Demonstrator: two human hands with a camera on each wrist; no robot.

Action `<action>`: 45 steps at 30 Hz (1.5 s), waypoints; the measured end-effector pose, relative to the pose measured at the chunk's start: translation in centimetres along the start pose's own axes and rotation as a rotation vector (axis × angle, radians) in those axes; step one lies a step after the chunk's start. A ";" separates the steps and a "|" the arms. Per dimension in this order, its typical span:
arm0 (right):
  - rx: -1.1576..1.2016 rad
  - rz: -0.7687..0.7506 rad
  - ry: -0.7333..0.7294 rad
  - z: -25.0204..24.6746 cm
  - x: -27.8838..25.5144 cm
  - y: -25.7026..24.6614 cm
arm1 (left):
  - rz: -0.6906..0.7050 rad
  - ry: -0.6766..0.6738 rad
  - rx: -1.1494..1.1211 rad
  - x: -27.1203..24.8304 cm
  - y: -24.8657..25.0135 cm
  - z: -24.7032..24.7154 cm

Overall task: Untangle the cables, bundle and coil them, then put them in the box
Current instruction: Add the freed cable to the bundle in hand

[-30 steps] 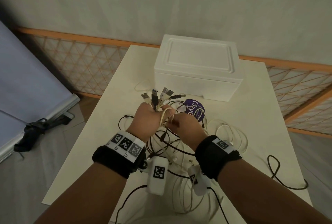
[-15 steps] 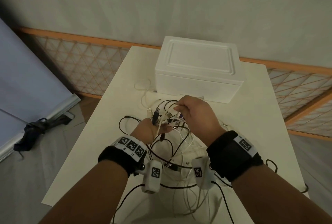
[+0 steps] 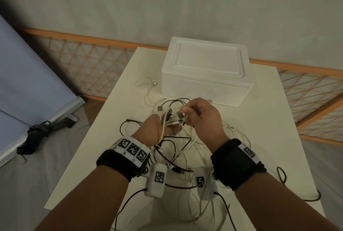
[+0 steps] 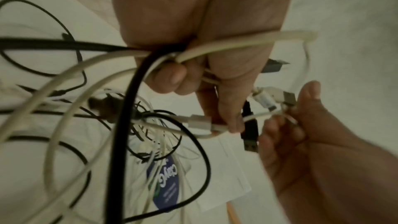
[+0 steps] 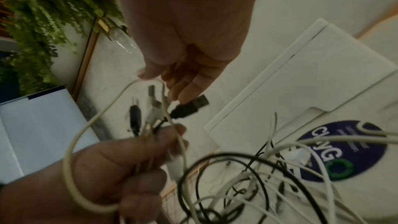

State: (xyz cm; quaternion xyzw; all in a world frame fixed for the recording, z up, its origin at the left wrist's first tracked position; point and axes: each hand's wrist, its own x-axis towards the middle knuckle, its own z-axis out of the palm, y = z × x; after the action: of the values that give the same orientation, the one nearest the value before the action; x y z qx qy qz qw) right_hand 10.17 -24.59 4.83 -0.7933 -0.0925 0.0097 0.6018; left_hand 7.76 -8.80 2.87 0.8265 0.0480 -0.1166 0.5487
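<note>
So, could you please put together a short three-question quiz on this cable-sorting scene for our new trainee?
1. True or false: the white foam box has its lid off.
2. Which hand grips the gathered bunch of cable ends? A) left hand B) right hand C) neither
3. Fill in: the loose loops of black and white cables hang down onto the ____.

Key
1. False: the lid sits closed on it.
2. A; the right hand only pinches a cable at the bunch.
3. table
</note>
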 end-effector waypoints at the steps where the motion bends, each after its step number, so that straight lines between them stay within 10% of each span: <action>1: 0.010 0.015 0.059 0.0 -0.1 0.3 | -0.027 0.042 -0.065 0.0 0.1 -0.1; 4: 0.057 0.142 0.090 -0.2 -0.1 1.9 | -0.053 0.168 -0.318 -0.4 0.6 -0.4; 9: -0.259 0.053 -0.458 1.1 -0.7 2.8 | 0.002 0.175 -0.604 -1.2 2.7 0.0; 16: -0.270 -0.063 -0.315 0.9 -0.5 2.1 | -0.059 0.137 -0.603 -1.0 0.8 0.0; 21: -0.311 -0.112 -0.267 0.5 -0.8 1.6 | -0.214 -0.042 -0.295 -0.4 -0.7 -0.7; 27: 0.177 0.007 0.006 -0.8 -0.4 -0.6 | -0.209 -0.166 0.292 -0.7 -1.1 -0.7; 35: 0.088 -0.067 0.053 -0.7 0.1 0.5 | 0.012 -0.075 -0.116 -1.2 0.5 0.0; 45: 0.679 0.539 -0.474 0.5 -1.1 2.9 | -0.033 0.124 -0.670 -1.0 1.2 -0.1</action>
State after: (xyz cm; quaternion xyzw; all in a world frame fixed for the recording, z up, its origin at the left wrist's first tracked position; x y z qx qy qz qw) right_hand 9.41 -25.02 1.82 -0.5241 -0.0098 0.3748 0.7647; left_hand 7.07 -9.16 4.17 0.6050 0.1303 -0.0531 0.7837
